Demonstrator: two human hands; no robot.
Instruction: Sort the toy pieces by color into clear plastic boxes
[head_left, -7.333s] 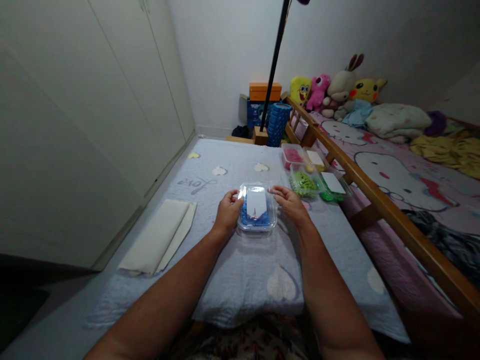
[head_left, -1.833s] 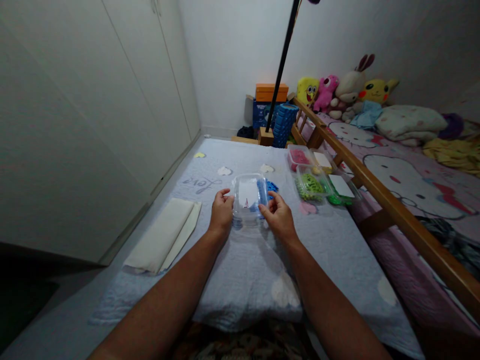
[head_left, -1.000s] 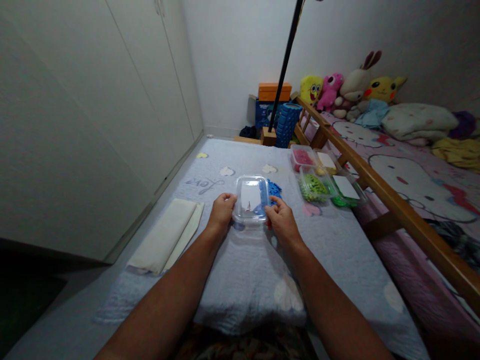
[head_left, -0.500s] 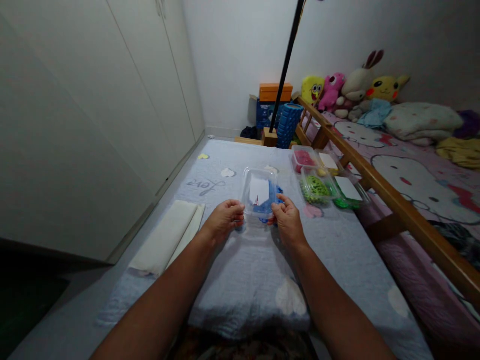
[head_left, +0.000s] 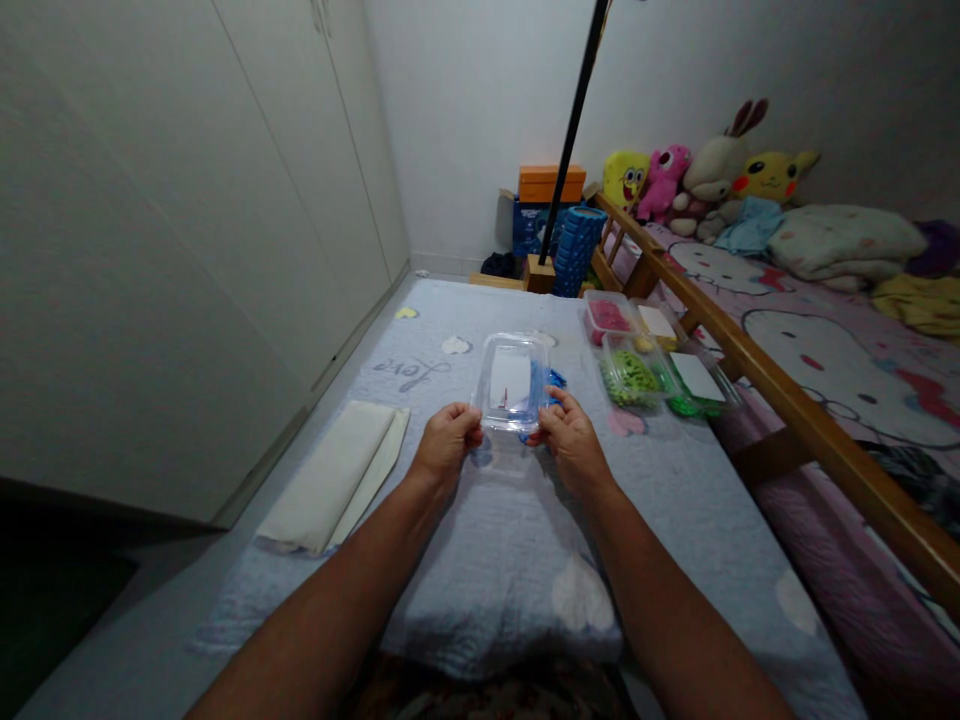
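A clear plastic container (head_left: 517,345) with rounded corners is held between my two hands, above the tablecloth; whether it is a box or only its lid, I cannot tell. My left hand (head_left: 452,435) pinches its near left corner. At the near right corner, the fingers of my right hand (head_left: 570,430) are closed on the rim. Through the clear plastic shows a white card (head_left: 510,375) with a small red mark. Some blue pieces (head_left: 556,380) show beneath and stick out past the right side, partly hidden by the plastic and my fingers.
Several clear boxes stand at the table's right edge, including ones with pink pieces (head_left: 607,318) and light green pieces (head_left: 631,378); two have white cards on top. A folded cream cloth (head_left: 330,480) lies left. A wooden bed rail (head_left: 750,350) borders the right side.
Both hands have shifted the clear container slightly left, and its surface now catches more light. The boxes and the folded cloth have stayed put.
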